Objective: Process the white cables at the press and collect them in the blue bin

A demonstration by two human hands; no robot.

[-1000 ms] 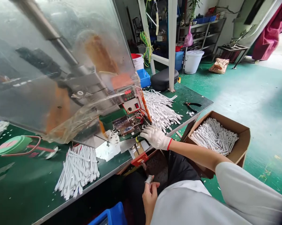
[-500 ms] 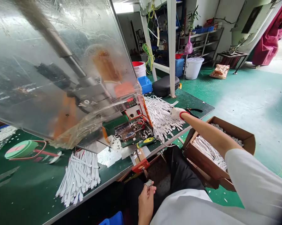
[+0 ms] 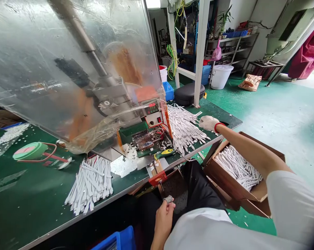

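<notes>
Green-painted floor [image 3: 284, 107] behind; dark green desk [image 3: 31, 208] runs across the front, scattered with white scraps. Right hand [image 3: 208, 123], in a white knit glove with red cuff, sits at the right edge of a spread heap of thin white strips [image 3: 185, 126] on the desk. Its fingers look curled, but cannot tell whether they grip anything; a dark tool handle [image 3: 224, 123] shows just beside it. Left hand [image 3: 164, 215], bare, near the lap, fingers bent, greyish wrap [image 3: 168, 199] at a fingertip; cannot tell if it holds anything. Second pile of white strips [image 3: 91, 182] lies at desk's left front. Open brown cardboard box [image 3: 224, 177], filled with similar strips, stands beneath the right forearm.
</notes>
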